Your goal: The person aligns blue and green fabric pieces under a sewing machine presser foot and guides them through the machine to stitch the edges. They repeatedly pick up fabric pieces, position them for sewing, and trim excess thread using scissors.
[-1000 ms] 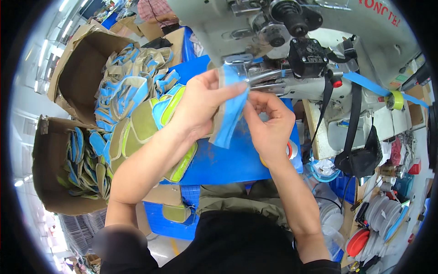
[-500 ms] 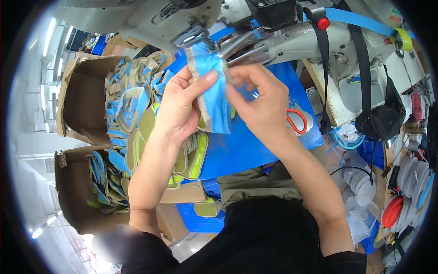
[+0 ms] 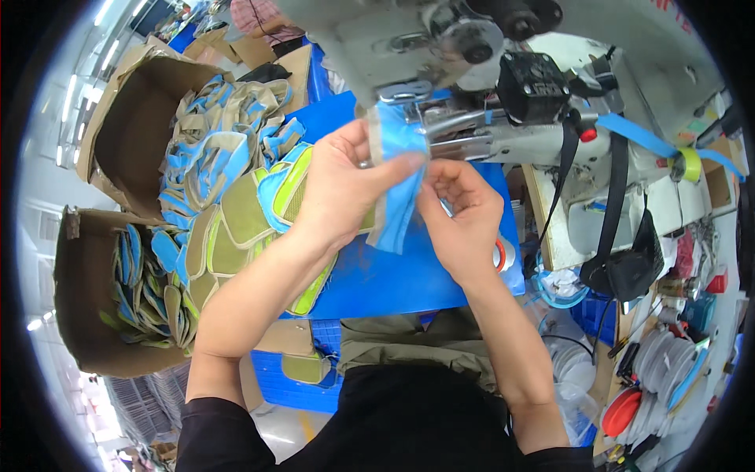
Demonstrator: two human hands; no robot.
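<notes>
My left hand [image 3: 346,181] grips a blue fabric piece [image 3: 401,208] with beige edging, thumb across its face, just under the presser area of a grey sewing machine [image 3: 401,94]. My right hand [image 3: 460,212] has its fingers curled at the fabric's right edge, below the metal guide arms [image 3: 460,145]; the fingertips are partly hidden. An orange-handled pair of scissors [image 3: 500,256] lies beside my right hand, partly covered by it. A blue tape [image 3: 633,130] runs through the right of the machine past a yellow-green roll [image 3: 686,164].
Green and blue padded pieces [image 3: 248,212] and beige-blue straps [image 3: 204,149] are heaped on the blue table [image 3: 370,283]. Two cardboard boxes [image 3: 86,295] stand at left. A person in a pink top [image 3: 259,17] is at the back. Spools [image 3: 653,362] and black straps [image 3: 613,197] are at right.
The camera view shifted half a second ago and has swung back. Both hands remain on the blue piece, which now appears a little narrower and more upright under the machine.
</notes>
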